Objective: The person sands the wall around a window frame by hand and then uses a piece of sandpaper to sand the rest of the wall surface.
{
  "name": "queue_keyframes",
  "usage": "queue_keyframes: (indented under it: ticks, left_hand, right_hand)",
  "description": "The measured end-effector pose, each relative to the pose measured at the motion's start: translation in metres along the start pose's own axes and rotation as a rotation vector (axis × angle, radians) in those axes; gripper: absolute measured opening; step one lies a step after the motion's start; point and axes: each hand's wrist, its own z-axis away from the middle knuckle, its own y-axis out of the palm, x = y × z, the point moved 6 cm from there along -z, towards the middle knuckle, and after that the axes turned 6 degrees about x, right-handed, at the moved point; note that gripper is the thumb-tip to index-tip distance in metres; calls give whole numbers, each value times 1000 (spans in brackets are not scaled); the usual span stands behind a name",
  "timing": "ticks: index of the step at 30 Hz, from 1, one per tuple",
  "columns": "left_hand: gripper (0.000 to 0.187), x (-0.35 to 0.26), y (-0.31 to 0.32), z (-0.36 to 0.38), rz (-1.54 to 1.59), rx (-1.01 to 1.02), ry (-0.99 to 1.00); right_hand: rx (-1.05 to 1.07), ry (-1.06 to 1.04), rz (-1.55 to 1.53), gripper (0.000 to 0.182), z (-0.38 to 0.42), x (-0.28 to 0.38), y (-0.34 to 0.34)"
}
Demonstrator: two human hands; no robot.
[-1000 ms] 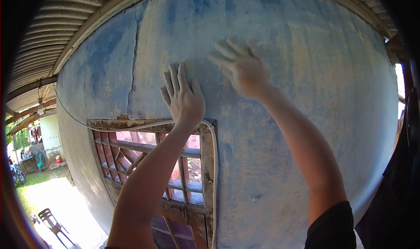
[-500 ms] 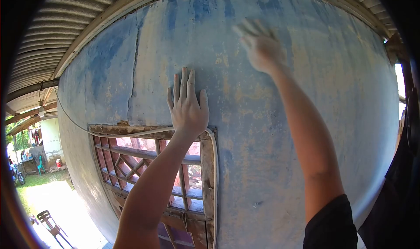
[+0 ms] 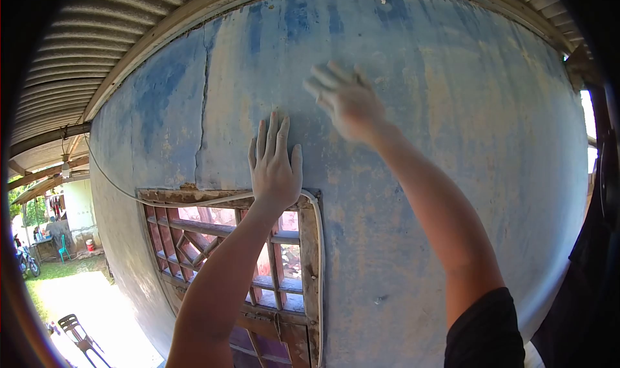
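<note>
My left hand (image 3: 276, 168), coated with pale dust, lies flat on the patchy blue wall (image 3: 387, 239) just above the window frame (image 3: 312, 258), its fingers spread upward. Higher up and to the right, my right hand (image 3: 352, 103) is against or close to the same wall, fingers apart and pointing up-left, slightly blurred. Neither hand holds anything. A pale cable (image 3: 232, 199) runs along the top of the window frame and passes by my left wrist.
Under the hands is a barred wooden window (image 3: 213, 229). A long crack (image 3: 205, 109) runs down the wall. Corrugated roofing (image 3: 84, 58) hangs overhead. At the lower left outside stand a brown chair (image 3: 76, 329), a teal chair (image 3: 64, 248) and a motorbike (image 3: 26, 261).
My right hand has moved left and down across the wall, nearer my left hand. My left hand stays flat above the window, while the view has shifted slightly.
</note>
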Motion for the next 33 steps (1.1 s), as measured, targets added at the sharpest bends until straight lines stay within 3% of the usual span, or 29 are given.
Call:
queue_keyframes:
  ticks: [3,7,11,14,17,21,24,27,29,33]
  left_hand:
    - [61,2,2,5,11,4,40]
    - [63,3,2,2,-12,44,58]
    - [65,5,4,1,-56,98,46]
    - [64,4,4,0,-60,98,40]
    - [63,2,9,-8,-50,104,-14]
    - [63,-16,6,-22,53,119,17]
    - [63,-21,10,-20,67,116,61]
    - [64,-24,10,-16,4,58,97]
    - [64,-24,7,-14,2,47,90]
    - [64,-21,9,-13,2,44,82]
  right_hand:
    - [45,-176,-18,48,47,17,3]
    - [-27,-217,-91,45,62,-4,-7]
    - [-71,-130,-109,39,57,-13,-6]
    - [-226,3,-79,38,8,-43,-13]
    - [-205,126,-146,37,-26,-54,-18]
    - [-258,-39,-78,36,20,-43,-9]
    - [-143,-136,-147,35,65,-22,-16]
    - [-112,-100,-79,34,57,-32,-16]
    - [-259,7,68,34,20,-51,-15]
    - [-259,156,-89,33,-13,-55,-18]
